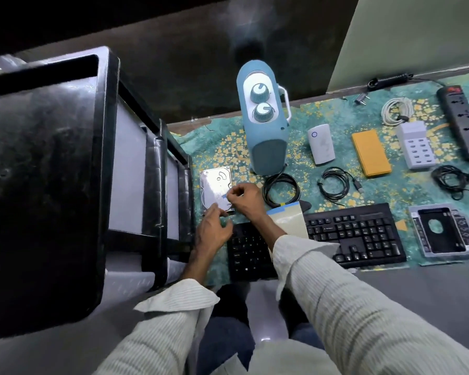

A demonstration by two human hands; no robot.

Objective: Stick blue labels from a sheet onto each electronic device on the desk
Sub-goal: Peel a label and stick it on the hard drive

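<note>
A silver hard drive [215, 185] lies on the patterned mat at the left. My right hand [245, 200] pinches a small blue label [225, 196] over the drive's lower right part. My left hand [212, 231] hovers at the drive's near edge with its fingers loosely curled, holding nothing that I can see. The label sheet [287, 216], pale with a blue strip at its top, lies on the black keyboard [355, 234] just right of my right wrist.
A blue heater [264, 117] stands behind the drive. To the right lie a white device [321, 144], an orange power bank [370, 152], a grey USB hub [416, 144], a black power strip [463, 123], coiled cables [280, 189], and a drive caddy [443, 231]. Black crates [65, 171] stand at the left.
</note>
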